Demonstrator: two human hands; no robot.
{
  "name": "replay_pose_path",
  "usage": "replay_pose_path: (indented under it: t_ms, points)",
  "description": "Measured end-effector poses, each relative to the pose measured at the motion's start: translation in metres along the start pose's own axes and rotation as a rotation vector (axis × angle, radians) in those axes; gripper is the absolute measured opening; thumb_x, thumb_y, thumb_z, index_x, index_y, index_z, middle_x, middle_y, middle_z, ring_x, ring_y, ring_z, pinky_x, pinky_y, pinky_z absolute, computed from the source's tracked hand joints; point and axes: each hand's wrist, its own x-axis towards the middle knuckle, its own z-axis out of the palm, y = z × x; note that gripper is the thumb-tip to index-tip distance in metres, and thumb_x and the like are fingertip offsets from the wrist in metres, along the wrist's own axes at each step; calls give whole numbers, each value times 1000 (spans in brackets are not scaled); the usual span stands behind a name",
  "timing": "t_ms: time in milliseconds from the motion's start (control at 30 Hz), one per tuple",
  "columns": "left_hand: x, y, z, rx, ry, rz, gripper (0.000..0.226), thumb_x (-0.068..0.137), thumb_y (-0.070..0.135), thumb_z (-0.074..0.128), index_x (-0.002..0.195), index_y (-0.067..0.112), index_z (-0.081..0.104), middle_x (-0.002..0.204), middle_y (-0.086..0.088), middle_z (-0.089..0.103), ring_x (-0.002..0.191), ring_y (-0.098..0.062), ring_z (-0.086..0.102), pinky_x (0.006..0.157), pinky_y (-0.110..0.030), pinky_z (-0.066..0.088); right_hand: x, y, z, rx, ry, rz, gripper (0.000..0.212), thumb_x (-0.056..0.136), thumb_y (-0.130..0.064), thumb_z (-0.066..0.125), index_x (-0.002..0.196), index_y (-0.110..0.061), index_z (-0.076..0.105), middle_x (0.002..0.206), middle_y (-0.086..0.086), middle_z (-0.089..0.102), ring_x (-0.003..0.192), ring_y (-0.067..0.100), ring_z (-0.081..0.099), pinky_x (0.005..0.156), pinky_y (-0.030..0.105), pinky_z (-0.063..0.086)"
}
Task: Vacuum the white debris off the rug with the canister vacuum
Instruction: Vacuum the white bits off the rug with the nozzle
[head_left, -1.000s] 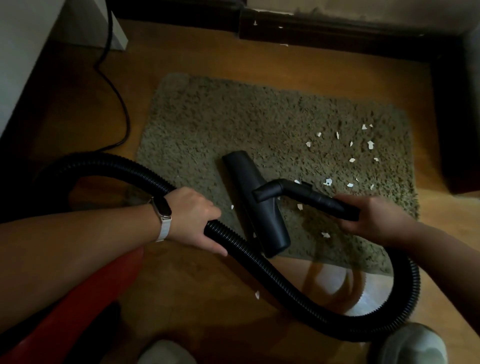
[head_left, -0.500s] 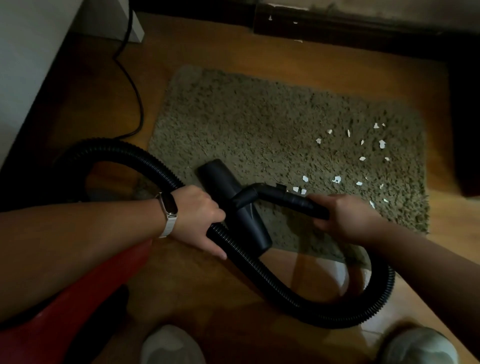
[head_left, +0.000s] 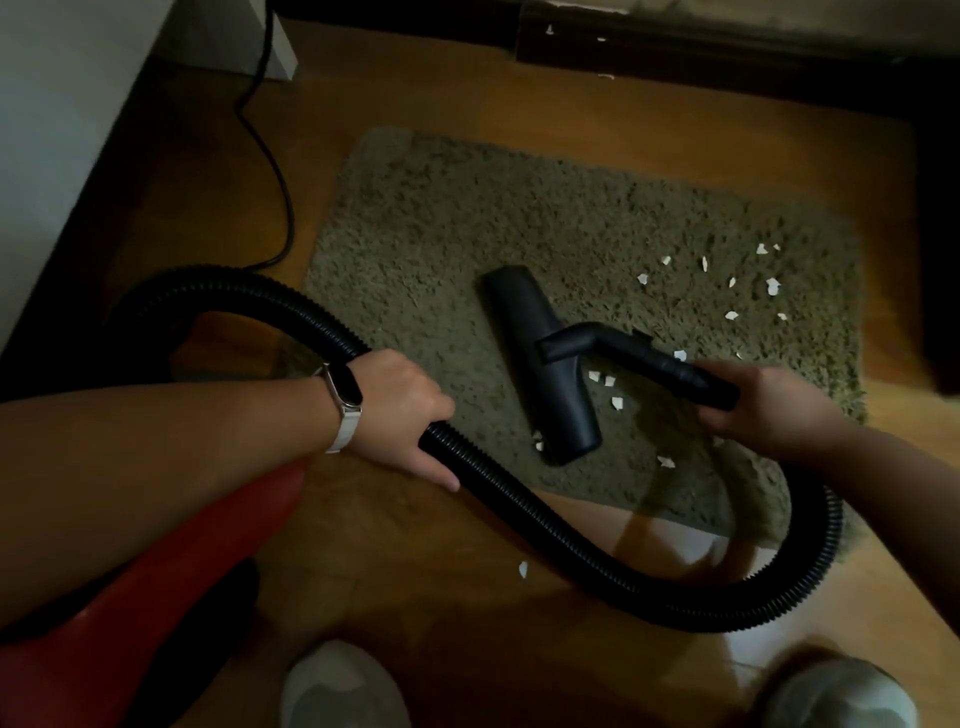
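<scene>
Vacuum head (head_left: 540, 364) pushes out again.
Right hand (head_left: 769, 405) grips its tube (head_left: 670, 364), left hand (head_left: 400, 410) grips the hose (head_left: 519, 499); white bits (head_left: 769, 286) still dot the rug's (head_left: 441, 234) right edge.

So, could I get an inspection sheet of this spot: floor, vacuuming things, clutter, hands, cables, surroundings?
Surface: wooden floor with a shaggy rug.
Job's things: black nozzle lies on the rug; ribbed hose loops over the floor; red canister at lower left; white debris mostly on the rug's right part.
Clutter: one white scrap on the bare floor.
Hands: left hand grips the hose; right hand grips the wand.
Cables: black cord on the floor left of the rug.
Surroundings: white furniture at left; dark wall base beyond.
</scene>
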Motion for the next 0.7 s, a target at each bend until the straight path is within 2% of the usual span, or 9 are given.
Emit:
replay_pose_path:
  t_ms: [100,167,233,333,433,533,633,700]
  points:
    - [11,-5,-2,19,-15,-36,69,68,95,21,76,29,43,69,12,49,64,-12,55,56,-29,47,-6,11,-2,18,29,8,53,86,-27,72,135,-32,55,75,-6,66,61,7,61,56,28,50]
    - [16,-9,-2,17,-2,-45,68,68,94,23,74,29,42,67,13,46,63,-12,53,54,-28,45,-10,9,3,14,55,2,50,85,-28,72,132,-32,57,72,-7,63,57,5,59,49,23,42]
    - [21,-15,2,26,111,-2,66,71,92,31,69,27,45,62,11,50,55,-14,55,47,-27,43,-15,2,9,25,53,8,52,85,-30,71,134,-35,55,73,-7,63,57,5,58,47,21,39]
    - [31,-22,14,73,243,70,67,71,87,41,65,21,53,56,5,55,47,-18,54,43,-26,41,-22,-13,20,24,35,-12,54,86,-34,69,137,-37,51,82,-7,60,65,13,58,57,25,44]
    - [42,-20,27,70,234,142,71,70,88,40,67,19,57,58,3,57,49,-21,56,46,-28,44,-23,-23,24,10,54,-55,55,85,-35,69,138,-35,52,88,-5,58,71,15,51,63,27,42]
    - [45,-20,36,15,200,185,73,69,90,43,68,18,58,59,2,58,50,-22,57,48,-31,47,-28,-18,23,-15,77,-85,58,83,-36,72,138,-33,53,97,0,67,73,18,57,61,26,42]
    - [44,-24,39,-35,245,211,71,70,87,49,64,16,58,57,1,57,49,-23,57,47,-32,47,-38,2,24,-15,157,-133,61,74,-28,82,131,-27,62,83,2,69,61,22,59,55,29,48]
    - [42,-24,42,-41,286,238,72,70,87,49,63,16,57,56,2,56,49,-23,56,47,-32,47,-45,16,27,-20,177,-132,60,68,-23,85,124,-28,66,82,5,72,59,25,64,52,33,53]
